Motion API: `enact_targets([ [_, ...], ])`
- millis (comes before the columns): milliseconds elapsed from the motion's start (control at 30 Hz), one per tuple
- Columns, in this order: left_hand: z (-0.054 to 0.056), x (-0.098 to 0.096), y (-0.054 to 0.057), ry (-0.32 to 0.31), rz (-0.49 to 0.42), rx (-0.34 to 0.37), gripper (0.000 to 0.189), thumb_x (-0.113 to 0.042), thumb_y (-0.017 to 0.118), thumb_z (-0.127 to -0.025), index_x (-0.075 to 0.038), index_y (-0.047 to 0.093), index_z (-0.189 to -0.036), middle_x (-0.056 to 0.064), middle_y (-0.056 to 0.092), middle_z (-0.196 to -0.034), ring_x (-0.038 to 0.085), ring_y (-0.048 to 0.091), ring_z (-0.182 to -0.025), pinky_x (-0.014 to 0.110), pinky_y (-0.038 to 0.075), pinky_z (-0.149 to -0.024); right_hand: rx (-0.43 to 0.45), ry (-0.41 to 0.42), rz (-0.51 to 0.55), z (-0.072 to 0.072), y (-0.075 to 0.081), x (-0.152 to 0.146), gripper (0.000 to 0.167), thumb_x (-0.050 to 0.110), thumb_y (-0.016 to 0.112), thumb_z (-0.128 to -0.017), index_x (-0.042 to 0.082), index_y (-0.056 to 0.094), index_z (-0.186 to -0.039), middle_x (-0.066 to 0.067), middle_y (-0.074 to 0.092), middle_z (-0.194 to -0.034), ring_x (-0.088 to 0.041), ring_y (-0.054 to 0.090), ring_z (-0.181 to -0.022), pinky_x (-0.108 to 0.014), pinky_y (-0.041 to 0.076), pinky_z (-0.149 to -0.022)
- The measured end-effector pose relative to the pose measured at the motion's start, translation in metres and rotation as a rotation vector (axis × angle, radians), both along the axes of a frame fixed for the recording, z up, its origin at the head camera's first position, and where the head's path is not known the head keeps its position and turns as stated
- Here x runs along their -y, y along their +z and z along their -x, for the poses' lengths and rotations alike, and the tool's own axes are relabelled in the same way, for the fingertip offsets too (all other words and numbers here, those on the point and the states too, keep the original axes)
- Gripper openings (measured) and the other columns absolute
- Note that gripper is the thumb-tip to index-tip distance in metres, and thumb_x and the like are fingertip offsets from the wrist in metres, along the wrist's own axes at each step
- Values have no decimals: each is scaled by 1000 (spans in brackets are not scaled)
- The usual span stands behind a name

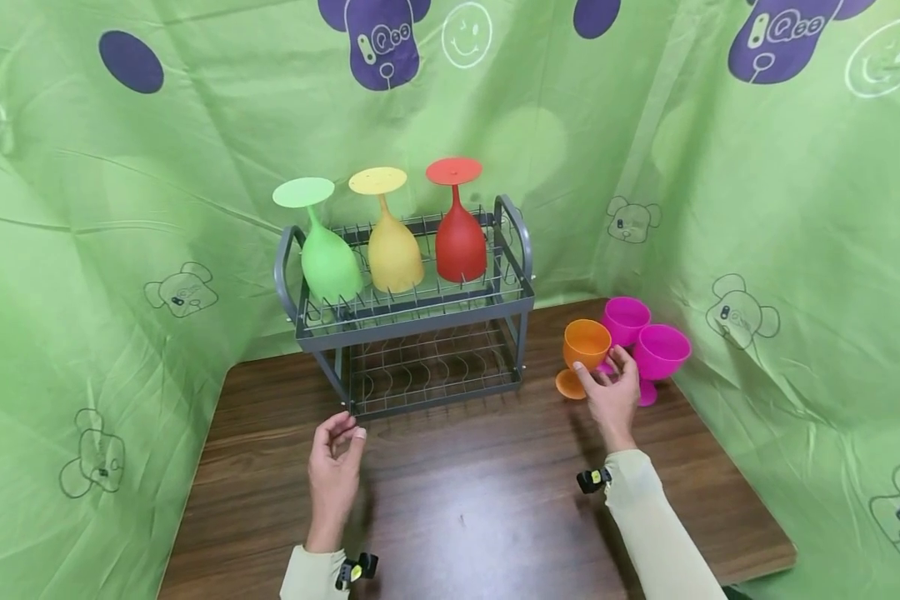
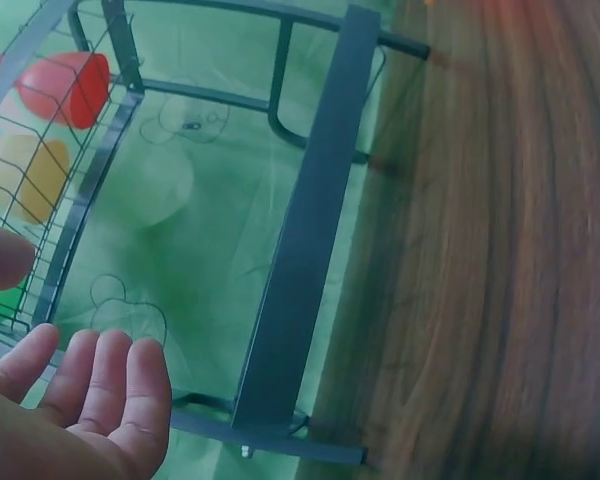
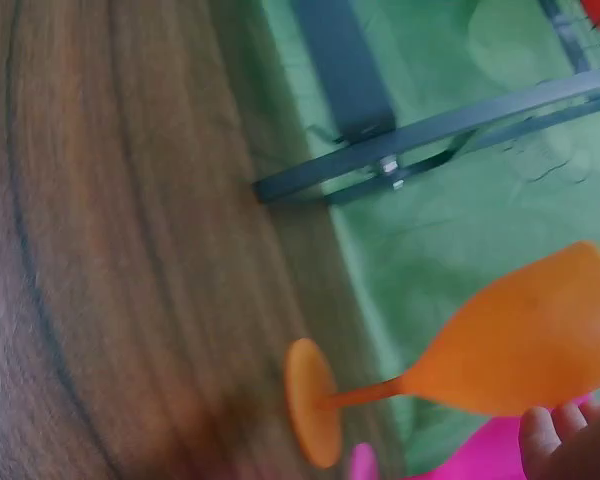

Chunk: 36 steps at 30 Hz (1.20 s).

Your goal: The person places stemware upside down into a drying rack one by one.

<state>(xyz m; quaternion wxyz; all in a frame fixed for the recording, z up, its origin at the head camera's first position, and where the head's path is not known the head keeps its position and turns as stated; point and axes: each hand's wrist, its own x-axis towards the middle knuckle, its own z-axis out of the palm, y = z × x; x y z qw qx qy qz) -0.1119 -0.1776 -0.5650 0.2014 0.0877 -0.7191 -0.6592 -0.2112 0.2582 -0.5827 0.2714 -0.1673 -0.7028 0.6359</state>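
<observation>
An orange plastic goblet (image 1: 587, 343) stands upright on the table to the right of the rack. My right hand (image 1: 613, 396) is at its near side, with the thumb by the lower left of the bowl and loosely bent fingers by its right. In the right wrist view, the orange goblet (image 3: 520, 340) shows its round foot and stem, and the fingertips (image 3: 545, 430) lie close along the bowl. My left hand (image 1: 333, 467) holds nothing and is by the front left corner of the dark two-tier dish rack (image 1: 420, 327), its fingers relaxed.
Upside down on the rack's upper tier stand green (image 1: 332, 262), yellow (image 1: 395, 254) and red (image 1: 461, 246) goblets. Two magenta goblets (image 1: 662, 350) stand upright just beyond my right hand. Green printed cloth (image 1: 195, 192) walls in the brown wooden table (image 1: 465, 508).
</observation>
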Motion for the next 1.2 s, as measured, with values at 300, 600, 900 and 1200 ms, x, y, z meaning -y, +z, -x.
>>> enact_targets([
  [300, -15, -16, -9, -10, -27, 48, 40, -6, 72, -100, 2, 58, -137, 2, 65, -121, 8, 65, -107, 14, 56, -83, 17, 8, -74, 26, -26, -7, 91, 23, 95, -79, 15, 46, -155, -11, 56, -151, -28, 59, -134, -50, 51, -115],
  [600, -18, -25, -15, -18, -20, 49, 43, -2, 71, -98, -4, 56, -138, 6, 65, -121, 9, 67, -103, 16, 58, -78, 5, 22, -37, 32, -40, -8, 85, 20, 94, -81, 16, 48, -152, -11, 59, -148, -28, 64, -126, -49, 52, -113],
  [900, -19, -29, -19, -30, -41, 33, 42, 2, 71, -97, -2, 56, -137, 8, 65, -120, 5, 66, -98, 17, 59, -76, -35, 49, -41, 29, -30, -6, 84, 19, 95, -80, 18, 51, -152, -9, 60, -144, -23, 64, -121, -45, 56, -109],
  [1200, -21, -28, -19, -52, -35, 41, 42, -2, 71, -98, -5, 57, -137, 6, 66, -122, 14, 67, -103, 18, 59, -77, -53, 77, -257, 8, -7, 2, 85, 18, 97, -75, 16, 56, -150, -9, 61, -140, -25, 62, -120, -51, 56, -108],
])
